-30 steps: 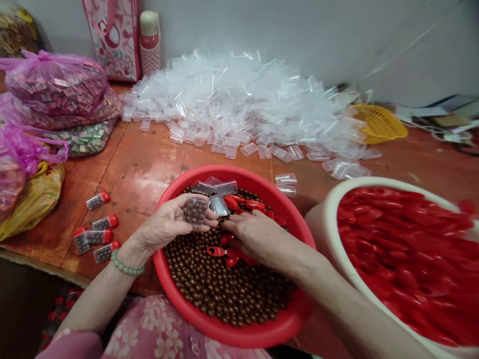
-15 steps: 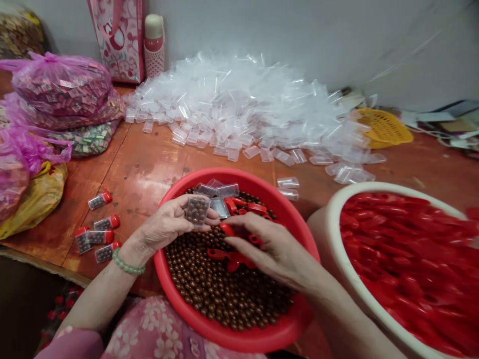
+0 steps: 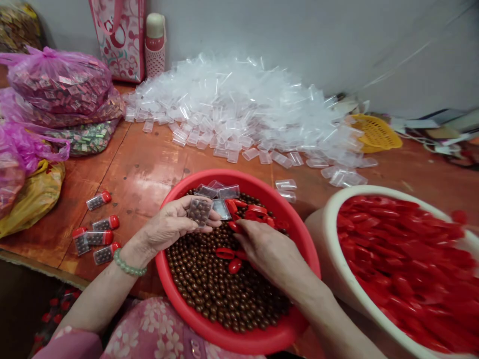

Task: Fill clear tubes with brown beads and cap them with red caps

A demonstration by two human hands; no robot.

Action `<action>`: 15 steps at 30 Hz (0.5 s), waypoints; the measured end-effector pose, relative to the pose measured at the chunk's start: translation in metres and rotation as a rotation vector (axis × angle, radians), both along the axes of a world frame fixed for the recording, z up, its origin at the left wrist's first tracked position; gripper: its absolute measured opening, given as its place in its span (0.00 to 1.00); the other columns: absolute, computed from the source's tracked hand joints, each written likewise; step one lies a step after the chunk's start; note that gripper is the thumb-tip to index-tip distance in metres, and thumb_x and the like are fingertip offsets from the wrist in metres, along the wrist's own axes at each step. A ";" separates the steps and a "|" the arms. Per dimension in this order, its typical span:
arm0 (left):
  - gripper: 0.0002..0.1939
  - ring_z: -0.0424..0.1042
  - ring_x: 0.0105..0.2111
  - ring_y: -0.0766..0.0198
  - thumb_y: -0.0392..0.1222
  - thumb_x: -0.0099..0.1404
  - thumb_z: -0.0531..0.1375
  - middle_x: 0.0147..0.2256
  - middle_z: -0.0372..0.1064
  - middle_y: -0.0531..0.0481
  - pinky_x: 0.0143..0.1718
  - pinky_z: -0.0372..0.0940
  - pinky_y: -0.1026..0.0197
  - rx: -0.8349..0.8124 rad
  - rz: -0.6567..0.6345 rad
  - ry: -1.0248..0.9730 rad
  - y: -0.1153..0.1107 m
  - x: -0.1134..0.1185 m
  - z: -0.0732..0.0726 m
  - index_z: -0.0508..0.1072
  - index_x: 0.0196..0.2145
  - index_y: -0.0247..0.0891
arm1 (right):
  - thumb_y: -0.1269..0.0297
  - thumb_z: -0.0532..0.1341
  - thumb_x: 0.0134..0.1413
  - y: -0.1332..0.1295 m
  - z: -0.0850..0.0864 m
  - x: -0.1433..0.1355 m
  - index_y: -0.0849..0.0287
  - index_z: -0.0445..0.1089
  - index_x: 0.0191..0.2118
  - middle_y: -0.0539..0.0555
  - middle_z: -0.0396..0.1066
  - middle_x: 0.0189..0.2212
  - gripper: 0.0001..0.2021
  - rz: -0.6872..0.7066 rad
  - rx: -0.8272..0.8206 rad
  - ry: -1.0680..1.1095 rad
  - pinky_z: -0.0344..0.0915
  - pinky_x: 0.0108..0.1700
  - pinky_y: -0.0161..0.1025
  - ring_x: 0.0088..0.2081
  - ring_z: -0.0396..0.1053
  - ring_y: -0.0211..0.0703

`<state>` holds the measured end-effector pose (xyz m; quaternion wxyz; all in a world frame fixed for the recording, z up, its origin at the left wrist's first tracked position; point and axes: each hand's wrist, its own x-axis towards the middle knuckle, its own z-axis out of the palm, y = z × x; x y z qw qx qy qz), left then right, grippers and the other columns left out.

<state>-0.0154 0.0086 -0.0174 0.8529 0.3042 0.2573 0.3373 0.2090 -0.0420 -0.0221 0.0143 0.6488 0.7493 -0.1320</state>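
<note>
My left hand [image 3: 170, 227] holds a small clear plastic case [image 3: 199, 211] filled with brown balls, over the red basin [image 3: 239, 336]. The basin is full of brown balls [image 3: 220, 294], with several red caps [image 3: 254, 212] and empty clear cases [image 3: 219, 192] lying on top. My right hand [image 3: 267, 249] rests palm down on the balls, its fingertips pinching a red cap [image 3: 235, 227] just right of the filled case. Other loose red caps [image 3: 229, 259] lie by that hand.
A white basin [image 3: 329, 214] heaped with red caps stands at the right. A big pile of empty clear cases [image 3: 243, 107] covers the back of the table. Several capped, filled cases [image 3: 98, 234] lie at the left, near pink bags [image 3: 60, 87]. A yellow basket [image 3: 374, 132] sits far right.
My right hand has picked a red cap from the balls and brought it up toward the filled case. My left hand has stayed almost still with the case.
</note>
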 end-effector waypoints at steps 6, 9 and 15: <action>0.20 0.76 0.39 0.61 0.37 0.55 0.67 0.40 0.75 0.44 0.43 0.68 0.60 -0.018 -0.017 0.043 -0.001 0.001 0.000 0.71 0.45 0.34 | 0.59 0.62 0.56 0.014 0.015 0.005 0.54 0.65 0.55 0.51 0.72 0.33 0.20 -0.193 0.141 0.822 0.70 0.37 0.39 0.34 0.71 0.42; 0.20 0.75 0.36 0.64 0.40 0.54 0.69 0.37 0.74 0.47 0.40 0.68 0.62 0.007 0.008 0.092 -0.004 0.003 -0.001 0.72 0.44 0.33 | 0.59 0.62 0.57 0.026 0.022 -0.013 0.49 0.62 0.57 0.50 0.71 0.36 0.22 -0.240 0.117 1.167 0.70 0.38 0.38 0.36 0.71 0.40; 0.20 0.73 0.36 0.67 0.37 0.50 0.71 0.35 0.73 0.49 0.40 0.67 0.64 0.057 0.123 0.165 -0.011 0.009 0.000 0.73 0.40 0.33 | 0.60 0.65 0.52 0.048 0.016 -0.044 0.48 0.64 0.46 0.47 0.67 0.33 0.16 -0.343 0.237 1.433 0.70 0.35 0.34 0.31 0.68 0.36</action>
